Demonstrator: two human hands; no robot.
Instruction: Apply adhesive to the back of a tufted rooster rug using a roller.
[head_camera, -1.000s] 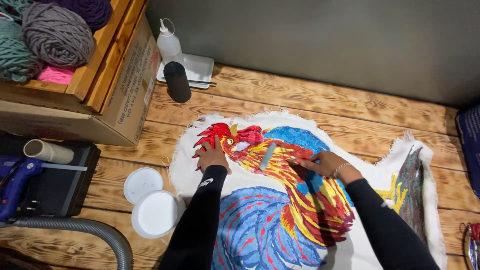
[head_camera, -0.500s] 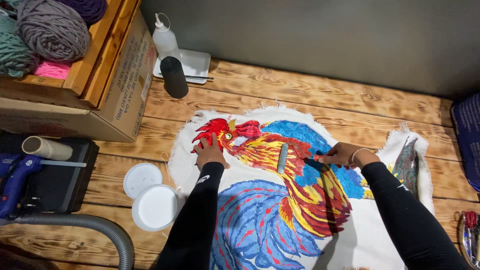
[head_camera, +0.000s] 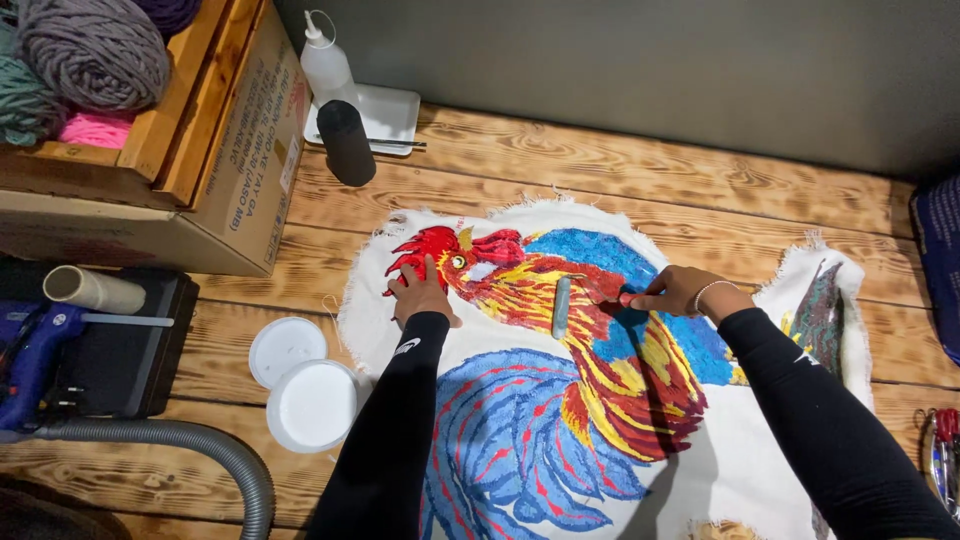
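A tabletop (head_camera: 620, 160) of scorched, striped wooden planks runs up to a plain grey wall. At the far left, balls of yarn (head_camera: 95, 55) in grey, teal and pink sit in a wooden crate on top of a cardboard box (head_camera: 235, 190). Below them a blue tool (head_camera: 30, 360) rests on a black case, with a cardboard tube (head_camera: 92, 290) just above it and a grey ribbed hose (head_camera: 190, 450) curling toward the near edge. Beside the hose stand a white tub (head_camera: 312, 405) and its loose lid (head_camera: 285, 348), touching each other. Farther back, a black cylinder (head_camera: 346, 143) stands in front of a white squeeze bottle (head_camera: 325, 65) and a white tray.

The rooster rug (head_camera: 560, 400), tufted in red, yellow and blue on white cloth with frayed edges, lies flat across the middle of the planks. The left hand (head_camera: 422, 295) presses down on the red comb at the rooster's head, fingers spread flat, pinning the cloth there. A second ago the right hand was nearer the rooster's neck; it has since drawn away to the right, and the small roller (head_camera: 561, 307) it works has travelled with it over the neck feathers, so more of that patch has been rolled. The right hand (head_camera: 680, 290) is closed around the roller's red handle. Scissors (head_camera: 942, 440) with red grips lie at the far right edge.
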